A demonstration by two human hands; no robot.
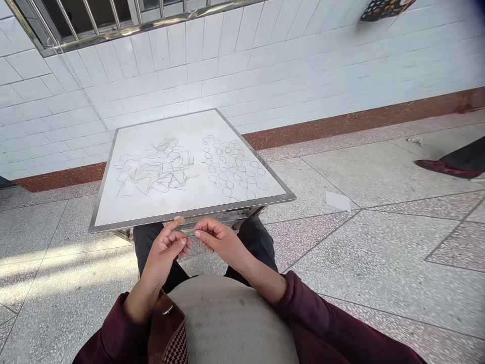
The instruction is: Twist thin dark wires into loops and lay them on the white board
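Observation:
My left hand (162, 255) and my right hand (223, 243) are close together over my lap, just in front of the table's near edge. Between their fingertips runs a thin wire (188, 233), pinched by both; its exact shape is too fine to make out. My left index finger is raised, with a tan wrap at its tip. On the white table (151, 212), bent wire pieces (159, 169) lie tangled at the left. Several wire loops (229, 167), each roughly oval, are spread over its right side.
A grey metal rim borders the table, which stands by a white tiled wall (284, 71). Above is a barred window (94, 20). A white paper (338, 200) lies on the speckled floor at right. Farther right is another person's dark red shoe (449, 168).

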